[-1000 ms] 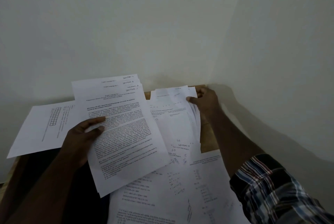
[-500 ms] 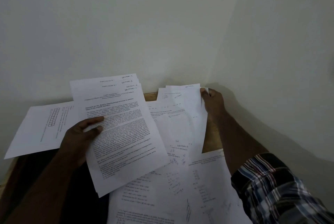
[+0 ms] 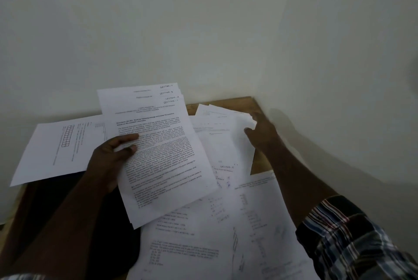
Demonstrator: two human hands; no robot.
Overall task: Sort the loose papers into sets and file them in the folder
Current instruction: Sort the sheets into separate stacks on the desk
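Matt white paper sheets [image 3: 162, 162] w/ black print, brown wood desk [image 3: 228, 102], plaid cloth sleeve [image 3: 352, 241].

White papers [image 3: 228, 151], brown wooden table [image 3: 224, 102], plaid sleeve [image 3: 352, 241], off-white wall [image 3: 203, 19]

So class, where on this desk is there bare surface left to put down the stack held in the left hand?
Bare wood shows only in the far right corner by the wall, and in a sliver beside the right hand. Loose papers crowd the rest; the left hand grips the stack.
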